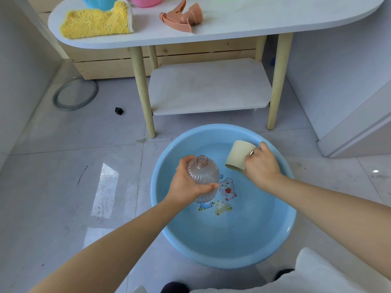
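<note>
A clear ribbed plastic bottle (204, 176) with a pinkish open neck is upright over a light blue basin (222, 254) on the floor. My left hand (186, 183) grips the bottle around its body. My right hand (261, 167) grips a beige cup (239, 154) tilted on its side over the basin's far right part, mouth facing down-left. The basin holds shallow water and has a cartoon print (227, 188) on its bottom.
A white oval table (232, 28) with wooden legs and a lower shelf (209, 87) stands behind the basin. On it lie a yellow cloth (97, 22), a salmon spray head (182, 16) and coloured cups. A grey ring (75, 94) and a black cube (119, 111) lie on the tiles.
</note>
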The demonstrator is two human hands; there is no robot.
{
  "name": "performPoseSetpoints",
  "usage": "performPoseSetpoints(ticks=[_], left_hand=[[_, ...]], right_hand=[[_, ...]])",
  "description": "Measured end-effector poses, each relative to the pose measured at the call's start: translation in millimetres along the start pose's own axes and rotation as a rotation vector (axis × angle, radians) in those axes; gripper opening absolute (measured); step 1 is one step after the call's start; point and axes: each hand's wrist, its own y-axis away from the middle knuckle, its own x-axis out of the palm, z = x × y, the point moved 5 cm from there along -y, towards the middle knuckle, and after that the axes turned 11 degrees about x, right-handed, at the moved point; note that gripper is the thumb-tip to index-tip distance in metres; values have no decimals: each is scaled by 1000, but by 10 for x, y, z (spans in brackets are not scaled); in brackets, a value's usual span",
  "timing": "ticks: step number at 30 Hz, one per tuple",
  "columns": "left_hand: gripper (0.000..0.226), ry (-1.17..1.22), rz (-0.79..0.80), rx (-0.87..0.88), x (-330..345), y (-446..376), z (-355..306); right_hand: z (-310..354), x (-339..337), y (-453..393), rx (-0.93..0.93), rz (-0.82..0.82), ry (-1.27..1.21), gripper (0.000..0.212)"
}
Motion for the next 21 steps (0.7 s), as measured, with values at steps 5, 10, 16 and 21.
performPoseSetpoints(ticks=[5, 10, 16, 21], left_hand=[[93, -10, -4, -7, -5, -16, 42], [87, -3, -20, 0, -15, -29, 52], [83, -3, -37, 6, -47, -30, 46], [85, 27, -23, -13, -34, -28, 30]], right_hand=[[206, 104, 94, -142, 66, 102, 24], [102, 164, 121, -6, 219, -252, 45], [-121, 199, 111, 304, 441, -654, 57], [-276, 196, 135, 537, 489, -1153, 53]])
